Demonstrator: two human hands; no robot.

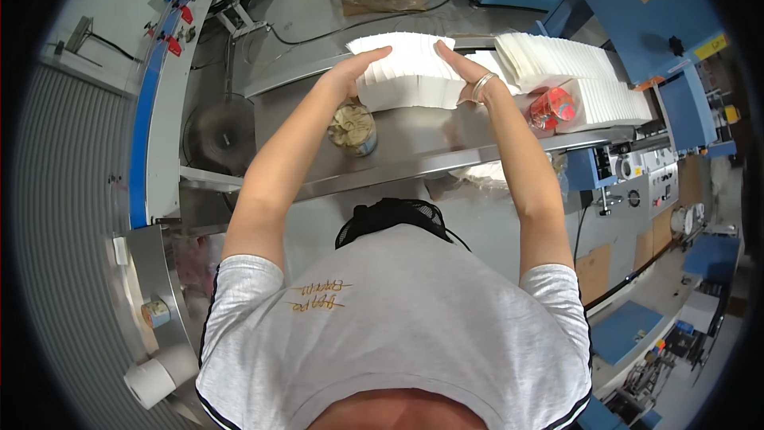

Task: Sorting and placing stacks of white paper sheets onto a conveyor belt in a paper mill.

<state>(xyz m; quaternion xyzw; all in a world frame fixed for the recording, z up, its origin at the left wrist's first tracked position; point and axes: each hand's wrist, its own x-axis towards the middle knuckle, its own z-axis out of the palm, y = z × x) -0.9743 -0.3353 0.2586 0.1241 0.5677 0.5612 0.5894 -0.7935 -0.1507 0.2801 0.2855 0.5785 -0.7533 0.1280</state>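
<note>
A row of white folded paper pieces, pressed together on edge, [408, 87] spans the space between my two hands above the metal bench [422, 135]. My left hand [356, 72] is closed against its left end, the thumb over the top. At the right end, my right hand [473, 78] presses in, also with its thumb on top; rings circle that wrist. Most of the fingers are hidden below the paper. Near my left hand stands a clear jar [352, 130] with pale, crumpled-looking contents. Right of my right hand is a red patterned round container [551, 108].
More white folded paper [557, 60] stands in long rows on the bench's right side, beside a blue machine [637, 12]. The bench's raised metal edge [434, 166] runs in front of me. At left are a blue-edged frame [142, 143] and a white roll [161, 374].
</note>
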